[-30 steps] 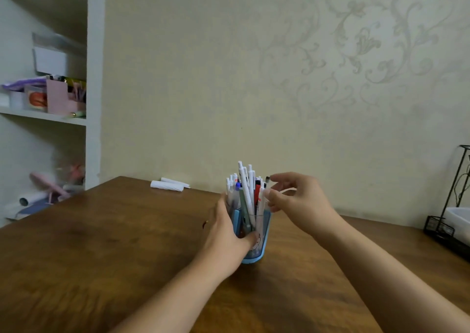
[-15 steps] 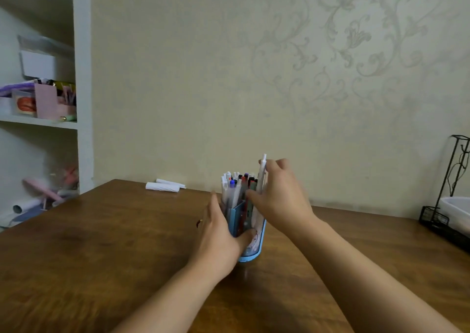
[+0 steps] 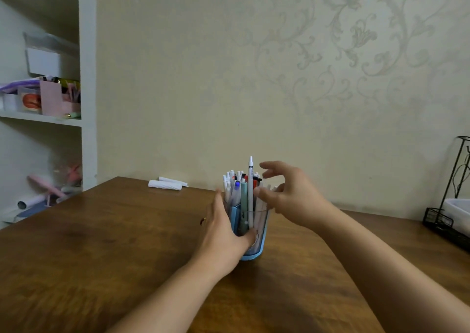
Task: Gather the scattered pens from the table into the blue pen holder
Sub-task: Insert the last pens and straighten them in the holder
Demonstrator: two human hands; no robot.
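Blue pen holder [image 3: 256, 246] is standing upright mid-counter [image 3: 101, 243], packed with pens [image 3: 237, 188]. Left hand [image 3: 223, 233] is wrapping around its side, gripping it. Right hand [image 3: 287, 197] is hovering beside the tall white pen [image 3: 250, 187], fingers spread wide, holding nothing.

Pen holder [image 3: 256, 241] half behind left hand [image 3: 223, 233]

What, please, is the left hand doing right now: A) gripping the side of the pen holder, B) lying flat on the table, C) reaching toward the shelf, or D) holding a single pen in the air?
A: the left hand is wrapped around the side of the pen holder, thumb across its front.
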